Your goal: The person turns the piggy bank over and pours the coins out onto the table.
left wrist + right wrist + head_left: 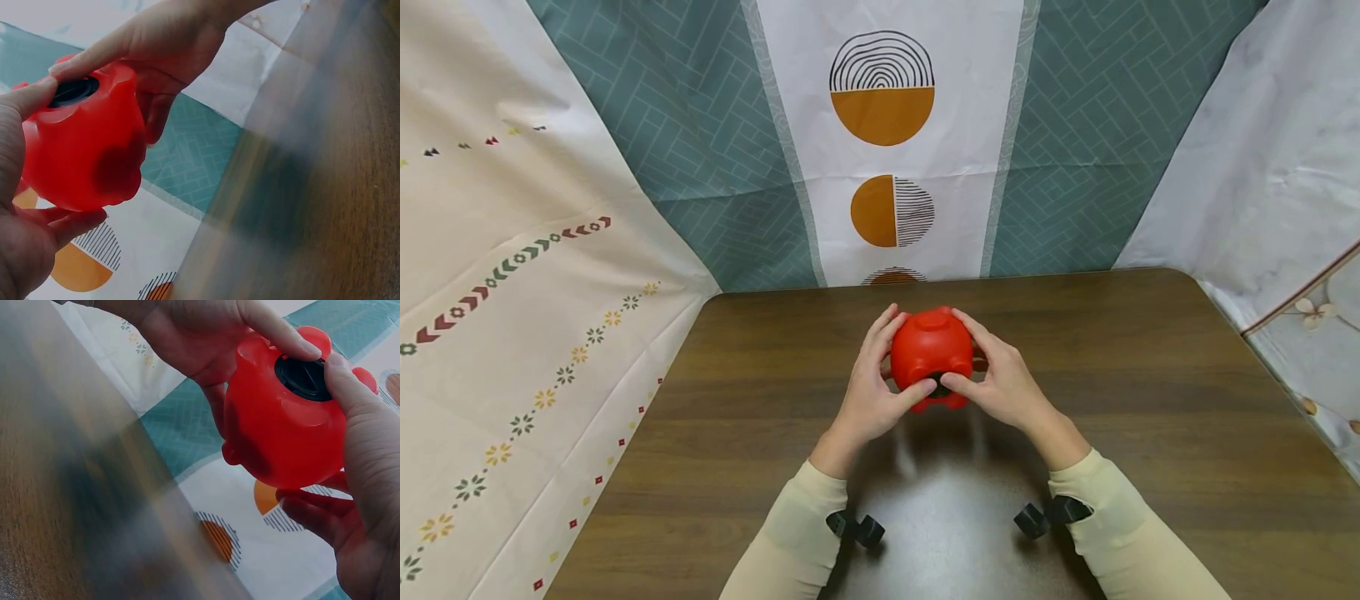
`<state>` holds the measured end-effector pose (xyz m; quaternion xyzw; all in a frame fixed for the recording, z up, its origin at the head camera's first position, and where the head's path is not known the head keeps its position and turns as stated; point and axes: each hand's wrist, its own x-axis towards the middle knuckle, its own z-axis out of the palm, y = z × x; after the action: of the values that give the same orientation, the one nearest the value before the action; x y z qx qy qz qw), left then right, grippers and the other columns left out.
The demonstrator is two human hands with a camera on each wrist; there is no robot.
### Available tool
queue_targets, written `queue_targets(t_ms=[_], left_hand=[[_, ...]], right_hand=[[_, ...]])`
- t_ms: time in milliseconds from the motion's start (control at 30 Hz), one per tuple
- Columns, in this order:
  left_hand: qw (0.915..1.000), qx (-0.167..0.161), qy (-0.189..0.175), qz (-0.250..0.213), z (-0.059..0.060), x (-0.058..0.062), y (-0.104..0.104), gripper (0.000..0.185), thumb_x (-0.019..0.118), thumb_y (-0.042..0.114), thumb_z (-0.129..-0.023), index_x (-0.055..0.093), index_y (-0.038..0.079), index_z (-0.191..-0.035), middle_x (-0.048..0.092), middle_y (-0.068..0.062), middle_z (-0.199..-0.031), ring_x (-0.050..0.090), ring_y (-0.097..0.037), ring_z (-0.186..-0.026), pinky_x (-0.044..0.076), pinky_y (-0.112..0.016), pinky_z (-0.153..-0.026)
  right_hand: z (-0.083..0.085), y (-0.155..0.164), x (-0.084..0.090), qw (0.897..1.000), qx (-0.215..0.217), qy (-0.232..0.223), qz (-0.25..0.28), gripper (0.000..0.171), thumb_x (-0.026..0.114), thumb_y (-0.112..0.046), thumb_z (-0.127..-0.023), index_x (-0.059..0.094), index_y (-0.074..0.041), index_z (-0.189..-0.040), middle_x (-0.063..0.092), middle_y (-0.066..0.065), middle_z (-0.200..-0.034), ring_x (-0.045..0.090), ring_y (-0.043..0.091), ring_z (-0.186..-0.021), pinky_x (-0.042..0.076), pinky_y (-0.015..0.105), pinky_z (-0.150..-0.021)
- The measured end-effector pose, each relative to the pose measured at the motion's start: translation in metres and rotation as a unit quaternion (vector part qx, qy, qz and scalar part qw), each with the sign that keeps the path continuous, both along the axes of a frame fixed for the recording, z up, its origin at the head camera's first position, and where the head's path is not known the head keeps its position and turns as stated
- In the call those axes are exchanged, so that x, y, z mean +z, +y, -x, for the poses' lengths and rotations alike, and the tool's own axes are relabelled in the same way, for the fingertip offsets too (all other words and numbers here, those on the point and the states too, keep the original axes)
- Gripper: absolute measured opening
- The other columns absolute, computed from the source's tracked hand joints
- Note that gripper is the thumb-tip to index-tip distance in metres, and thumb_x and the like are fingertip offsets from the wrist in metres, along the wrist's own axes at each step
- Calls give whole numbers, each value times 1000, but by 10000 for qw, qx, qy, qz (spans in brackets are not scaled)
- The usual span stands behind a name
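Observation:
Both hands hold a round, glossy red piggy bank (pixel 931 343) with stubby feet, up over the far half of the table. My left hand (pixel 872 390) grips its left side, and my right hand (pixel 1006 385) grips the right, fingers curled round the body. A round black plug (pixel 302 377) is set in the underside, which faces back toward me. Both thumbs rest at the plug, their tips close together, as the right wrist view shows. The left wrist view shows the same black plug (pixel 74 92) beneath the thumbs.
The brown wooden table (pixel 760 450) has a glossy bright patch near its front. Behind it hangs a teal and white cloth (pixel 700 108) with orange circles. Patterned cream cloth (pixel 535 275) hangs at the left, white cloth (pixel 1262 167) at the right. Black wrist cameras (pixel 868 531) sit on both sleeves.

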<state>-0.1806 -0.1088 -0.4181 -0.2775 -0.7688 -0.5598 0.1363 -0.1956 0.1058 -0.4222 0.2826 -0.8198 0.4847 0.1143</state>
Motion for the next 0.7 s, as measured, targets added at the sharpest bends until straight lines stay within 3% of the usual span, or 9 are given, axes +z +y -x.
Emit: queue_targets(t_ms=[200,433,500,700], left_hand=[[9999,-13,51,-123,3,-4,-1,80,74,14,-83,31,25,-150,38,4,-147,54,-20,-117,57,-35,-79],[9980,120,-513,-345,-20,31,1,69,65,6,-88,31,5,-148,49,-16,-134,59,-32,-106,58,-35,-74],[9978,171,-519,-387,-20,30,1,67,64,6,-89,31,5,-148,49,-17,-134,59,-32,-105,58,-35,-73],[9981,333,-359,-383,-20,33,0,65,62,3,-89,32,2,-147,49,-18,-134,58,-33,-105,58,-36,-73]], right_hand=[[0,0,0,9999,39,-67,126,80,75,-30,-84,31,-30,-150,44,2,-138,64,24,-101,57,36,-78],[-4,-2,5,9993,329,92,119,83,76,-18,-82,29,-11,-151,35,12,-149,63,36,-100,55,51,-79],[-5,-3,6,9989,448,113,117,90,80,-13,-77,28,-9,-151,34,13,-150,62,36,-101,54,54,-79],[-1,-3,0,9967,610,447,-301,116,90,-25,-65,18,-21,-155,26,4,-156,56,22,-114,55,38,-85]])
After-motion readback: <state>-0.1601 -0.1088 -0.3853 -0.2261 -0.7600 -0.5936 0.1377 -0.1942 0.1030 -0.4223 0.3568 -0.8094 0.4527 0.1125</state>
